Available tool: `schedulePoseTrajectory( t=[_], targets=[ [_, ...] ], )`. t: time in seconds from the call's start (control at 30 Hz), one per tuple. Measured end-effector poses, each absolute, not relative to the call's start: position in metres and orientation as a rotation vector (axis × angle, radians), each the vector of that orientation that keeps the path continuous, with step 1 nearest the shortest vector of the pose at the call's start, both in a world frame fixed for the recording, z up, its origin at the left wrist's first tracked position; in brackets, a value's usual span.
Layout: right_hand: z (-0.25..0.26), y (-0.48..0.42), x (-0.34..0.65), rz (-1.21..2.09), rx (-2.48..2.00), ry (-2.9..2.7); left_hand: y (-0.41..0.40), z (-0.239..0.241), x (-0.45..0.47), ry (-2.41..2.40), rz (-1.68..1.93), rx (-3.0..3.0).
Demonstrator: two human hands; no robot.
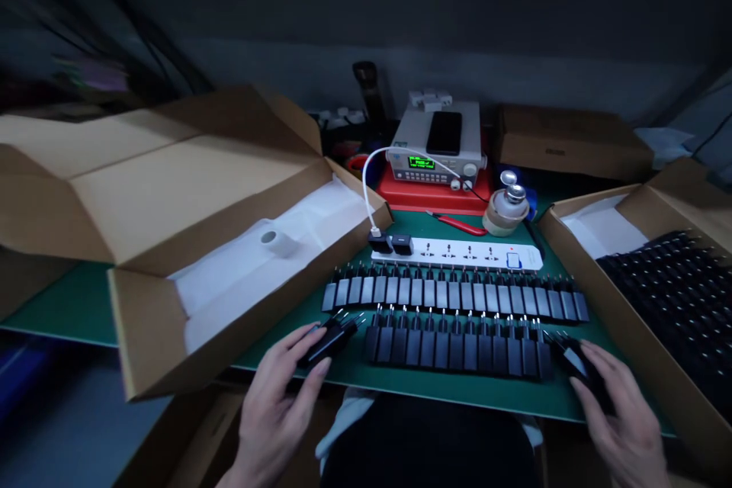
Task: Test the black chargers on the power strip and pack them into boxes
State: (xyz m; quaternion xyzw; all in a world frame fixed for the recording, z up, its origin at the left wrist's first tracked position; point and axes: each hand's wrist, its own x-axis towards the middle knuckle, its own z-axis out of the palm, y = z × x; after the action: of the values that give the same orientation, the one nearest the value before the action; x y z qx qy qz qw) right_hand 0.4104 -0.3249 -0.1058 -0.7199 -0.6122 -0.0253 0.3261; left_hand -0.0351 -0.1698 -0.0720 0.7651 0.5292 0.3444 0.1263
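Observation:
Two rows of black power adapters stand on the green mat, pins pointing away from me: a back row (446, 293) and a front row (457, 347). Off the front row's left end, my left hand (280, 393) has thumb and fingers closed around a couple of loose adapters (332, 339), their pins tilted up to the right. At the opposite end, my right hand (621, 404) grips more black adapters (577, 358) with pins angled up to the left. The fingers partly hide how many each hand holds.
An open carton (229, 351) with white lining and a paper roll (277, 242) sits left. At right, another carton (606, 305) holds many adapters. Behind the rows are a white power strip (457, 253), red-handled pliers (463, 226), a dispenser bottle (508, 206) and a tester (423, 168).

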Motion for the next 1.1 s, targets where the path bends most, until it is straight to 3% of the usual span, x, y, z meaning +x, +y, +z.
schedulePoseTrajectory(
  t=[0.2,0.47,0.57,1.1],
  targets=[
    [-0.075,-0.298,0.432,-0.149,-1.709,-1.499,-0.096,-0.012,0.022,1.067,0.918,2.653],
    [-0.013,-0.209,0.413,-0.036,-1.532,-1.757,-0.005,0.02,0.127,0.665,0.008,3.051],
    [-0.003,-0.175,0.404,0.037,-1.468,-1.849,0.005,0.025,0.145,0.531,-0.179,3.064],
    [0.017,-0.055,0.355,0.239,-1.472,-2.653,0.019,0.018,0.13,0.634,-0.081,2.98]
  ],
)
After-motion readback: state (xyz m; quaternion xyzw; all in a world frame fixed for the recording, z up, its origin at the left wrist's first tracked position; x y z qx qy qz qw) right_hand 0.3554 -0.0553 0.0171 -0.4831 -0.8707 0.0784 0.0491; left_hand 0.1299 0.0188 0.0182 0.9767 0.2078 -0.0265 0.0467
